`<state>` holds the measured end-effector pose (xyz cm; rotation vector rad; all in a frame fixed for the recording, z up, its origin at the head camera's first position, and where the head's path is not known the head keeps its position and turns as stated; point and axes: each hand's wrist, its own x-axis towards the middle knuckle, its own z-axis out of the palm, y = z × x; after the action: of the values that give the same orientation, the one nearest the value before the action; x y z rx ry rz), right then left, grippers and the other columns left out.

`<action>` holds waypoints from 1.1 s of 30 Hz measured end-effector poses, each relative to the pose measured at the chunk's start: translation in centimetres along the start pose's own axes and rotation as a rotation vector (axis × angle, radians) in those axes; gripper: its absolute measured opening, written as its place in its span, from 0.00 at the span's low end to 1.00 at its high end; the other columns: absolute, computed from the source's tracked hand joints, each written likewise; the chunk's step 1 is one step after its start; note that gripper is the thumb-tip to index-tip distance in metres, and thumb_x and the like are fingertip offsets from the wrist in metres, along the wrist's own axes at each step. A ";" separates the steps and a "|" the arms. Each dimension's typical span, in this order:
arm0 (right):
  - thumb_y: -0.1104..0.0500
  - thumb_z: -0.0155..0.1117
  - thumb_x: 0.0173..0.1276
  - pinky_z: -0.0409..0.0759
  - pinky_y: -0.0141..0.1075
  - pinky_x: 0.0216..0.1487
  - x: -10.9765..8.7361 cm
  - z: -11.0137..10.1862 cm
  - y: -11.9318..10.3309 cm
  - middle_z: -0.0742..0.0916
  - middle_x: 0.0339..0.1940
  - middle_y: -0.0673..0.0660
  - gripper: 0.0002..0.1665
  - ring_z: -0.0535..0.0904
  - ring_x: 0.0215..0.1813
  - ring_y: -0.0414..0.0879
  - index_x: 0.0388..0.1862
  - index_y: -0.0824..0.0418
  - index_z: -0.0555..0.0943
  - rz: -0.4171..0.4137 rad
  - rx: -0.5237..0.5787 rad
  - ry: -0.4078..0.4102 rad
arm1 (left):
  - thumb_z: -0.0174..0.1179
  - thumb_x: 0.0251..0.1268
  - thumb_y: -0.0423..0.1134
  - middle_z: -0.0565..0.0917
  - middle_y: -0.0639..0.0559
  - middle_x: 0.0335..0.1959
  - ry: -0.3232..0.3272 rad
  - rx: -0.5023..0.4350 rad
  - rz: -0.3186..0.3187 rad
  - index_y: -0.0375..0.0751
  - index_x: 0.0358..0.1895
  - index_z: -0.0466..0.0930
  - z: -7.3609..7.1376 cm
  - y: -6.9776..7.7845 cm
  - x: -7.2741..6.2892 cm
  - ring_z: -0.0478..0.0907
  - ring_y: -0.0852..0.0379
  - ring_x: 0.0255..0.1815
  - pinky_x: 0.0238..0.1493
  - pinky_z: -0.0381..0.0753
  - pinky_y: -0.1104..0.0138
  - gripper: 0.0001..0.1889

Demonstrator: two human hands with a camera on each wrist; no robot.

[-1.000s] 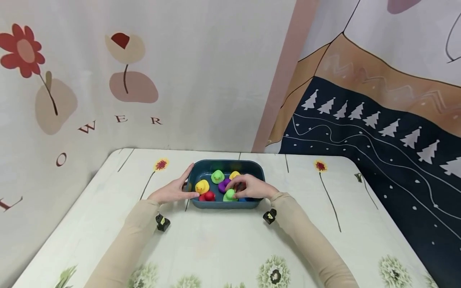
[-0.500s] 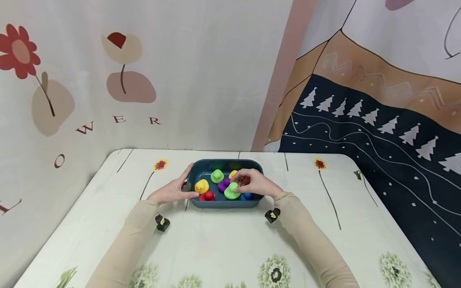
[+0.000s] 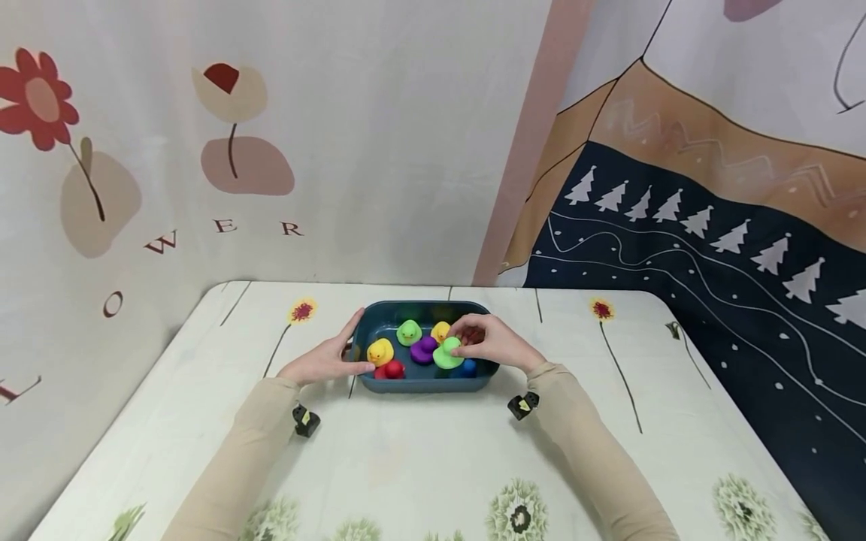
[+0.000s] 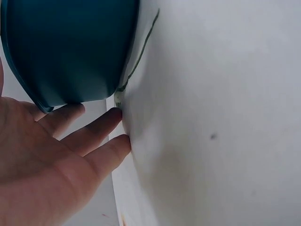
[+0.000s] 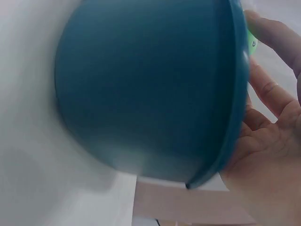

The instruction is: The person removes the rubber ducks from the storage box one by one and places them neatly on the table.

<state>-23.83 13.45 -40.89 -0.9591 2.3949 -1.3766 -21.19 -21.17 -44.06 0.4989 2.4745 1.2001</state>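
A dark teal bin (image 3: pixel 426 386) holds several small toy ducks. Spread along its left end is my left hand (image 3: pixel 328 359), with the thumb at the rim and the fingers, fairly straight, against the outer wall, as the left wrist view shows. Over the right part of the bin, my right hand (image 3: pixel 497 342) pinches a green rubber duck (image 3: pixel 447 355) between thumb and fingertips. A purple duck (image 3: pixel 422 351) lies just left of it, and a blue one (image 3: pixel 467 367) sits partly hidden below the hand. Behind it is a yellow duck (image 3: pixel 440 331).
Another yellow duck (image 3: pixel 380 351) and a red duck (image 3: pixel 390 370) lie at the bin's left end, with a second green duck (image 3: pixel 409 333) farther back. The bin stands on a table (image 3: pixel 406 458) with a flower-print cloth. Printed curtains (image 3: pixel 379 165) hang behind.
My right hand has lifted the green duck a little and moved it right and slightly back, uncovering more of the purple and blue ducks. My left hand stays at the bin's left end.
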 end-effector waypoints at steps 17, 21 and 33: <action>0.69 0.67 0.62 0.79 0.42 0.46 -2.5 -3.3 -3.0 0.82 0.41 0.64 0.13 0.75 0.43 0.54 0.46 0.72 0.80 0.060 0.011 0.074 | 0.64 0.63 0.51 0.42 0.36 0.77 0.005 -0.035 -0.011 0.58 0.78 0.28 0.2 0.1 -0.2 0.53 0.28 0.70 0.64 0.55 0.34 0.54; 0.68 0.67 0.63 0.78 0.48 0.49 -3.0 -4.0 -2.9 0.82 0.44 0.64 0.13 0.75 0.45 0.55 0.46 0.72 0.80 0.076 0.011 0.096 | 0.64 0.63 0.51 0.41 0.36 0.77 0.004 -0.037 -0.014 0.58 0.78 0.28 0.4 0.0 -0.2 0.53 0.28 0.70 0.64 0.56 0.35 0.54; 0.59 0.71 0.62 0.79 0.37 0.47 -4.1 -6.2 0.4 0.83 0.43 0.58 0.17 0.75 0.44 0.52 0.48 0.64 0.82 0.152 -0.005 0.212 | 0.64 0.64 0.49 0.41 0.34 0.76 0.000 -0.039 0.000 0.56 0.78 0.27 0.3 0.1 0.0 0.52 0.27 0.70 0.65 0.55 0.34 0.54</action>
<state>-23.87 20.44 -38.41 -0.6446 2.5626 -1.4808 -21.04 -20.91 -44.12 0.4887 2.4460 1.2467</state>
